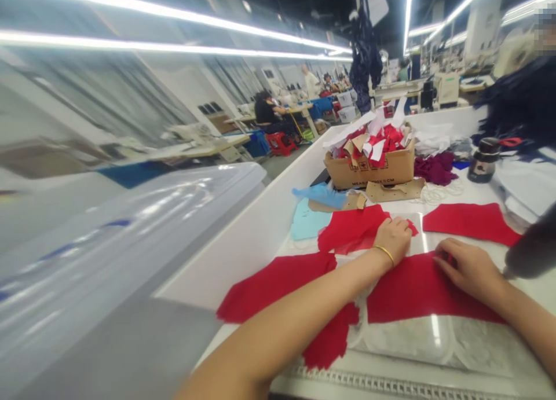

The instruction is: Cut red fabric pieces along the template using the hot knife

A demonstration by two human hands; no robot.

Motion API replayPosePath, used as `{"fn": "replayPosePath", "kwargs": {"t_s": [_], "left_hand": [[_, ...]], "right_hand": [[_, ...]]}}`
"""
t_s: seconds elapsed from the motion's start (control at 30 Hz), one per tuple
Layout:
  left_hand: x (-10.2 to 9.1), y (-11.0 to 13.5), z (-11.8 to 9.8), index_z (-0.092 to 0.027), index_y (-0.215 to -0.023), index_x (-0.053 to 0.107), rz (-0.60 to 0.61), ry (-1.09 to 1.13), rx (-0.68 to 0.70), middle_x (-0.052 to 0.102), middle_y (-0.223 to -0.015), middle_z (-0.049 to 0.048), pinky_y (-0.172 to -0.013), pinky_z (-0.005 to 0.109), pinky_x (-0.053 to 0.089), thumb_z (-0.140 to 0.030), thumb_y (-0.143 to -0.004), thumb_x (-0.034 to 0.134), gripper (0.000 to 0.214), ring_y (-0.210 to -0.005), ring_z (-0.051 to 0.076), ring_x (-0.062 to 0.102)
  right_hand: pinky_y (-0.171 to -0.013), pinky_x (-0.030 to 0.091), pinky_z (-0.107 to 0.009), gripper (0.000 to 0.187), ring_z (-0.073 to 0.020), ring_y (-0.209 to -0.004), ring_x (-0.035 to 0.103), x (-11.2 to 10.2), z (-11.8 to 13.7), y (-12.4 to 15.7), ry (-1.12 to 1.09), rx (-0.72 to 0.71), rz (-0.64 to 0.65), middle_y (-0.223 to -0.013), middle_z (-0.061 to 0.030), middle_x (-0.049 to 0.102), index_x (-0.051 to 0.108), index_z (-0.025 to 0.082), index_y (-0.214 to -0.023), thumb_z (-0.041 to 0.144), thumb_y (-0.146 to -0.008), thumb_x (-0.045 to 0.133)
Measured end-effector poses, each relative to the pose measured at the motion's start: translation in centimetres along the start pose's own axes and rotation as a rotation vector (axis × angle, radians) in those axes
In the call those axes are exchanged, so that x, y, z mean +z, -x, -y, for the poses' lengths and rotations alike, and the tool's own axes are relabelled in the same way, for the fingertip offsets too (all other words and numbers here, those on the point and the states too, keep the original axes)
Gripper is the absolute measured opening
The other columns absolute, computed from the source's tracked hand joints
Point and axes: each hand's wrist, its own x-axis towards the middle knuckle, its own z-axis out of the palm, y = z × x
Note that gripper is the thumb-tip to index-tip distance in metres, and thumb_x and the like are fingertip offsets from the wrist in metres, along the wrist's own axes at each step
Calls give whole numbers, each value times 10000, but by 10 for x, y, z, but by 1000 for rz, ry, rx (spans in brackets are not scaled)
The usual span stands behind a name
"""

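My left hand (393, 237), with a thin gold bangle on the wrist, rests on a red fabric piece (351, 229) with its fingers curled under. My right hand (467, 267) lies on a larger red fabric piece (412, 290), fingers pressed together at its upper edge. Both pieces lie on the white table (243, 255) over a clear plastic sheet (430, 336). Another red piece (469, 221) lies to the far right and one more (273, 284) sits at the left.
A cardboard box (369, 168) full of red and white scraps stands behind the hands. Light blue fabric (313, 206), purple cloth (434, 168) and a dark jar-like object (483, 160) lie nearby. A person in dark clothing stands at the right. Other workers sit far back.
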Motion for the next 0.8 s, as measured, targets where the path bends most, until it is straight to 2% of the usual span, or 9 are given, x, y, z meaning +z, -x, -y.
{"fn": "replayPosePath", "kwargs": {"t_s": [0.4,0.6,0.73,0.8], "left_hand": [[-5,11,11,-180,-871,717,-77,78,-40,667,-833,75,-739,334,430,-232,-994,568,200,-852,218,598],[-6,16,4,-180,-880,710,-114,131,-3,673,-845,70,-728,329,436,-213,-998,519,227,-814,204,598],[-8,19,-2,-177,-903,708,-120,144,56,656,-838,74,-725,325,438,-220,-1016,474,264,-807,202,594],[-8,20,-6,-177,-920,708,-120,141,87,646,-828,72,-723,323,436,-222,-1024,458,275,-812,203,591]], "right_hand": [[-613,457,-283,146,-166,-633,621,1,1,-1,-20,61,-38,-791,-28,695,659,219,-892,255,-899,518],[-686,513,-290,291,-171,-736,674,8,-4,-7,-40,49,-93,-975,-61,710,688,214,-1134,204,-924,487],[-651,497,-275,377,-165,-744,661,12,-2,-15,-2,72,-87,-1054,-71,689,646,226,-1282,188,-939,494],[-629,476,-265,395,-155,-729,644,13,-1,-19,7,66,-79,-1078,-66,678,637,242,-1297,172,-926,521]]}}
